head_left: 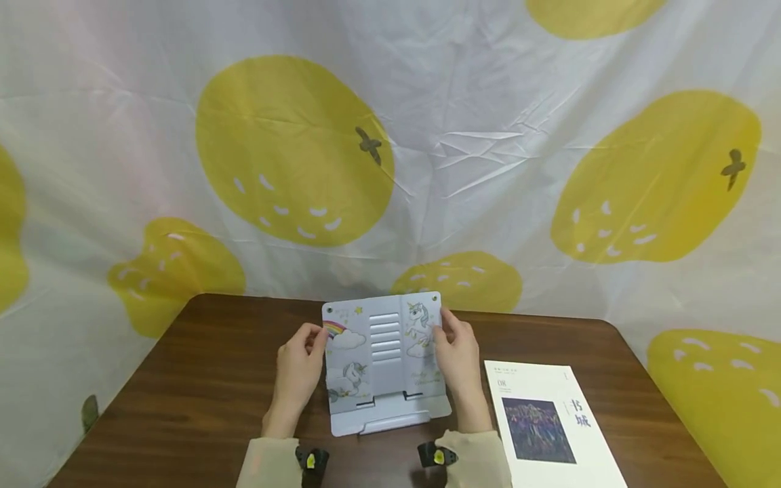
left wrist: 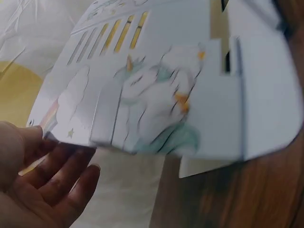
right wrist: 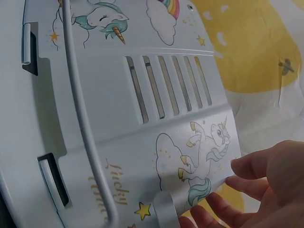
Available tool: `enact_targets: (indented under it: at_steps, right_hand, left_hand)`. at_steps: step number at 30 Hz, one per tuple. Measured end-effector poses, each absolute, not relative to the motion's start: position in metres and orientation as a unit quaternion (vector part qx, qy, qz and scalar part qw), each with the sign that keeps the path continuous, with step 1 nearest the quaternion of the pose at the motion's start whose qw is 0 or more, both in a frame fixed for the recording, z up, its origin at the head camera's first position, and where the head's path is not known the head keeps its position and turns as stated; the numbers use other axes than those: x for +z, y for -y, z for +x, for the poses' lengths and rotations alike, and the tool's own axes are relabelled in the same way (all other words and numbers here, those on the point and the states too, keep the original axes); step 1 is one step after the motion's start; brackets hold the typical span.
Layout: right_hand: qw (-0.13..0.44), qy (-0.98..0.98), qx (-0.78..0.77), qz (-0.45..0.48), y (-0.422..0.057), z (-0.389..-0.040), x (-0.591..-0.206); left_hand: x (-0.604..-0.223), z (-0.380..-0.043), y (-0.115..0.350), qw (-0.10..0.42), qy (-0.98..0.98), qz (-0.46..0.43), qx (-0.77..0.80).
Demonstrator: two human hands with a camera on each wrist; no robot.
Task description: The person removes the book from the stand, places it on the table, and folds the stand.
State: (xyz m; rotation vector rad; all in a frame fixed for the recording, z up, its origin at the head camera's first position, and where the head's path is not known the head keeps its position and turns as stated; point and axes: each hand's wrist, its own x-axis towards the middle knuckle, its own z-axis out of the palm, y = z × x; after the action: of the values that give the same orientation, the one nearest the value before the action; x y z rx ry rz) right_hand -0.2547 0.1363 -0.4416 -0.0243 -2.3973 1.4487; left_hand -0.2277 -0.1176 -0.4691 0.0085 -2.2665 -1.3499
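A white metal book stand (head_left: 386, 373), printed with unicorns, clouds and a rainbow, leans back on the table with its slotted panel raised. My left hand (head_left: 299, 366) pinches the stand's left edge, with the thumb in front and fingers behind, as the left wrist view also shows. On the opposite edge, my right hand (head_left: 460, 356) grips the panel near its upper part. In the right wrist view the right thumb (right wrist: 249, 164) lies at the panel's edge, and the other fingers reach partly behind it. The stand's back support is mostly hidden.
A white book (head_left: 594, 454) with a dark picture on its cover lies flat to the right of the stand. Both rest on a brown wooden table (head_left: 183, 400). Behind the table hangs a white cloth (head_left: 464, 203) with large yellow fruit shapes.
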Motion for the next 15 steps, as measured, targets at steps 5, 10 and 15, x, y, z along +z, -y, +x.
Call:
enact_targets:
  at_steps: [5,10,15]
  right_hand:
    - [0.167,0.854,0.492,0.0,-0.131,-0.255,-0.444]
    - [0.15,0.858,0.491,0.004,-0.127,-0.254,-0.442]
    - [0.138,0.855,0.499,0.014,-0.123,-0.252,-0.44]
  left_hand:
    - [-0.464,-0.227,0.124,0.245,0.816,-0.001,-0.524]
    - [-0.459,-0.225,0.126,0.239,0.803,-0.013,-0.545]
    - [-0.453,-0.221,0.131,0.213,0.813,-0.009,-0.541]
